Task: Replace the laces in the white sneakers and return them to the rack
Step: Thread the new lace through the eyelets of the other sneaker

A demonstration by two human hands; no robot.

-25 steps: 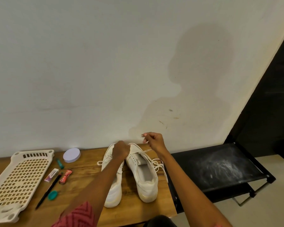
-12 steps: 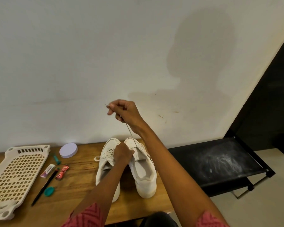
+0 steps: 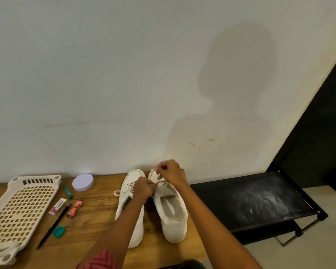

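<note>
Pair of white sneakers at far edge of wooden tabletop, toes toward pale wall. Left hand and right hand both pinching lace over right-side shoe. Small packets near perforated tray; writing illegible. Black rack beside right edge.

From my remote seat I see two bare forearms and both hands uncovered, the left hand and the right hand without rings, watch or gloves. Well back from the left grip sits a short sleeve, reddish pink, patterned with darker chevron lines.
</note>
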